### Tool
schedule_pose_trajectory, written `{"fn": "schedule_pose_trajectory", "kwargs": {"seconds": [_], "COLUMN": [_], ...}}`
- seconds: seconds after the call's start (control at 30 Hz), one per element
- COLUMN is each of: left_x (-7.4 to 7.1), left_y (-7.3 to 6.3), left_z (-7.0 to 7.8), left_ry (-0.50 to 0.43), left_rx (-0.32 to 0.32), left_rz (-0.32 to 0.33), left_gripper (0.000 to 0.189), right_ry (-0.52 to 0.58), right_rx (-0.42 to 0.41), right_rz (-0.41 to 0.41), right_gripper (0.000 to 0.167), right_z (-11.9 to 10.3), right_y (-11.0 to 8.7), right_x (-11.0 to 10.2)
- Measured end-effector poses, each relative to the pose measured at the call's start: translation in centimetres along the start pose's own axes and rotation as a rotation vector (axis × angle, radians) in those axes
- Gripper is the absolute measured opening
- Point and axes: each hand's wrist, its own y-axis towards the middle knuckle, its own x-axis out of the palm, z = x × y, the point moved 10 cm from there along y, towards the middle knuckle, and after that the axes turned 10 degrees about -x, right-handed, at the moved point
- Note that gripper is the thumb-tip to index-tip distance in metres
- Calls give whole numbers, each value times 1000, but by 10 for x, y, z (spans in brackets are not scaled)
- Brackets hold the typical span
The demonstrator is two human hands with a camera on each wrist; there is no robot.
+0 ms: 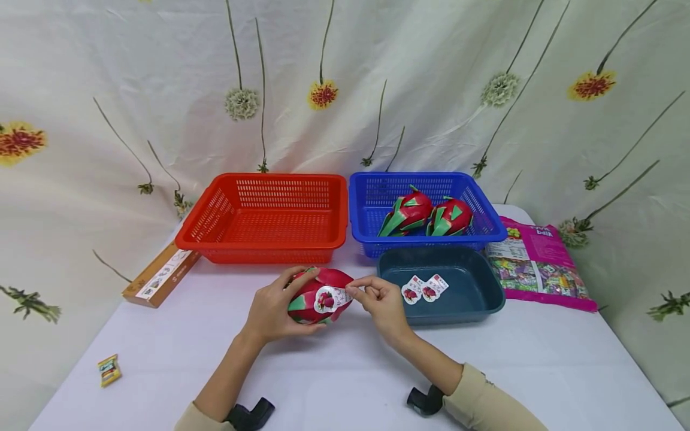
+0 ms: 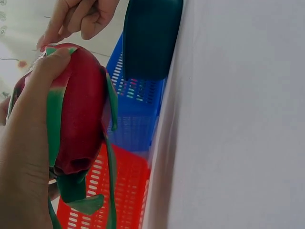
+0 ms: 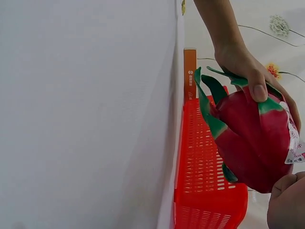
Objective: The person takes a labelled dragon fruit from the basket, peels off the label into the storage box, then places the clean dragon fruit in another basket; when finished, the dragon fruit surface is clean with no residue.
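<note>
My left hand point(image 1: 274, 310) holds a red dragon fruit point(image 1: 335, 278) with green leafy scales above the table, fingers over its top and thumb below. A white sticker point(image 1: 325, 299) with a fruit picture lies on the side facing me. At the fruit's right end, the thumb and forefinger of my right hand point(image 1: 384, 304) pinch the sticker's narrow end. The right wrist view shows the sticker's printed tab point(image 3: 296, 151) standing a little off the skin. Just to the right, two similar stickers point(image 1: 426, 289) lie in a dark teal tray point(image 1: 474, 293).
A red basket point(image 1: 280, 245) stands at the back left. Beside it, a blue basket point(image 1: 372, 230) contains two more dragon fruits point(image 1: 451, 216). A pink candy bag point(image 1: 544, 263) lies at right, a brown box point(image 1: 162, 275) at left, and a small yellow packet point(image 1: 109, 370) at front left.
</note>
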Motion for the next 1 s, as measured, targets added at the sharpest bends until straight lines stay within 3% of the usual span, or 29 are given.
{"fn": "schedule_pose_trajectory", "kwargs": {"seconds": [0.23,0.43,0.53,0.77,1.0], "left_x": [3,3,3,6,5], "left_y": [0,0,-1,-3,-2], "left_z": [-8,-9,-9,-8,-7], "left_ry": [-5,-5,16,24,11], "left_rx": [-34,-48,-51,-49,-52], "left_rz": [-10,-10,-7,-22,-11], "left_gripper": [86,86,86,87,87], "right_ry": [42,21,-8,-164,-269], "right_rx": [32,78,88,-57,-125], "right_rz": [-58,-81,-53,-18,-26], "right_gripper": [11,10,11,17,26], "right_z": [-24,-25,-25,-36,-39], "right_y": [-2,-5,-4,3,3], "right_x": [12,16,12,3,3]}}
